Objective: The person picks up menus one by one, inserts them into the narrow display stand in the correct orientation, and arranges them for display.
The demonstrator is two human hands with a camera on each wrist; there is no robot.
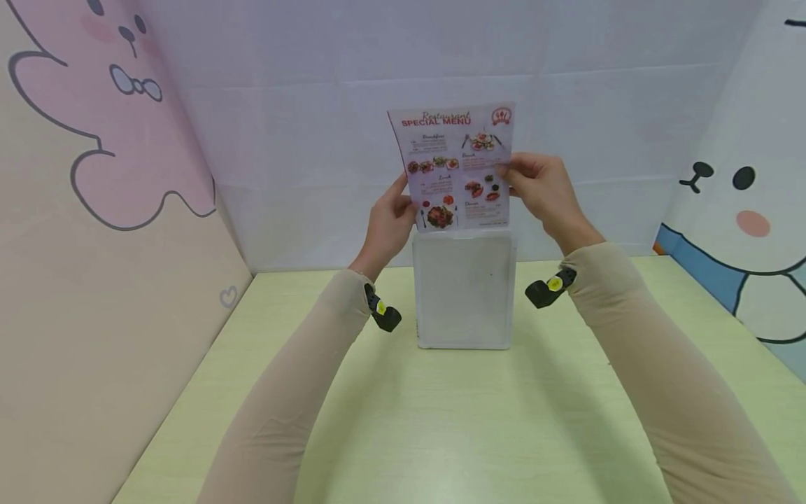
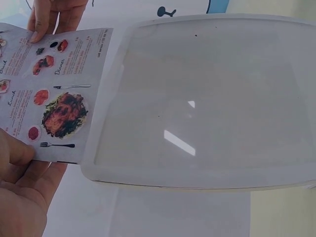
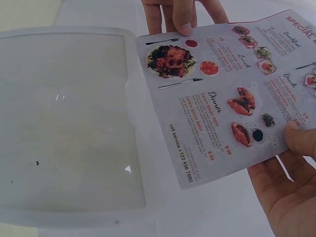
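Over the far part of the worktop [image 1: 403, 427], the left hand [image 1: 387, 227] pinches the menu [image 1: 460, 168] low on its left edge, thumb on the printed face; the menu lies to that hand's right, long axis roughly upright, directly above the white-rimmed holder [image 1: 464, 290], whose long axis is upright too; the menu's lower left corner lies right at the holder's top rim, while the right wrist view shows its lower right corner standing off from that rim, so the bottom edge runs askew to it; whether the nearer corner touches the holder I cannot tell; the right hand [image 1: 544, 189] pinches the right edge about midway up, leaving the left hand nearer the holder.
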